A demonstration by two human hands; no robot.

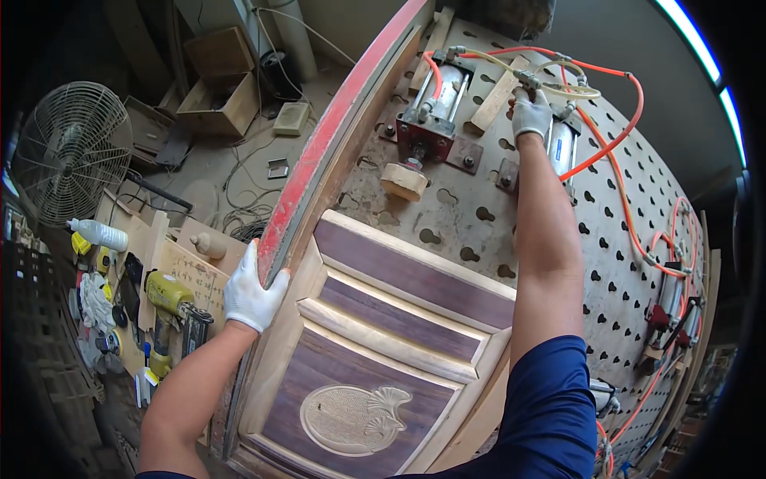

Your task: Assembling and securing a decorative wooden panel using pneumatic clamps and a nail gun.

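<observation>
My left hand (257,292), in a white glove, rests over the red-edged rail (307,164) with thumb and fingers apart. Further off, my right hand (532,116), gloved too, has its fingers closed at a metal air-hose fitting (527,78); they partly hide it. Below, a panelled wooden door (363,351) with dark panels, pale frame strips and a carved round motif lies against the rail. A pneumatic cylinder (445,92) with a wooden pad (404,182) on its rod stands apart from the door's top edge. A second cylinder (563,148) sits beside my right forearm.
The perforated metal table (630,263) carries orange hoses (636,120), a loose wooden block (496,100) and more cylinders (670,307) at right. To the left are a yellow-green nail gun (169,294), a bottle (100,234), a large fan (73,152) and an open wooden box (219,104).
</observation>
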